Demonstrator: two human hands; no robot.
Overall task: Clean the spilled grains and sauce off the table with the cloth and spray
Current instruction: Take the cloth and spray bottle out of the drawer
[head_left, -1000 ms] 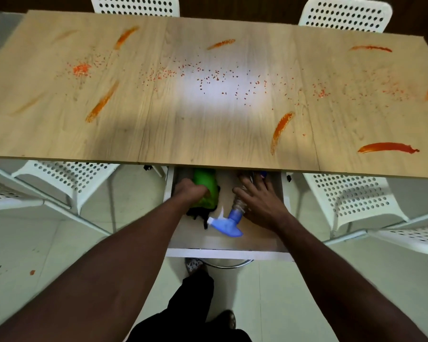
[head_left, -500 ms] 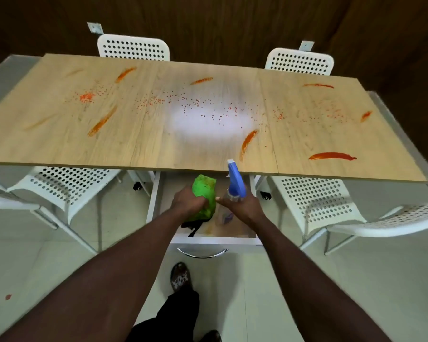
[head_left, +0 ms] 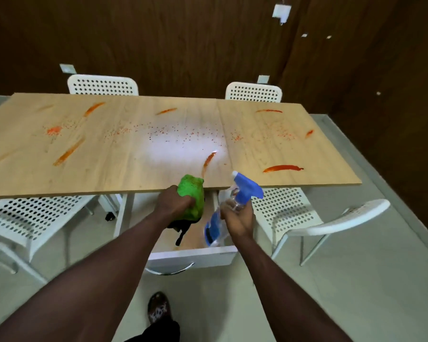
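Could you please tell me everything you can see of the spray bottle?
The spray bottle has a clear, plastic-looking body with a blue label and a blue trigger head tipped by a white nozzle. The right hand grips its neck. It is tilted, head up near the front edge of the table, base down over the open drawer.

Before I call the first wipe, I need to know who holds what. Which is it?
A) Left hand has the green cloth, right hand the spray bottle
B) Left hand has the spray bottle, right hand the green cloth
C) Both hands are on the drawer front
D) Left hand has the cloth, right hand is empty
A: the left hand grips the green cloth, and the right hand holds the spray bottle by its neck.
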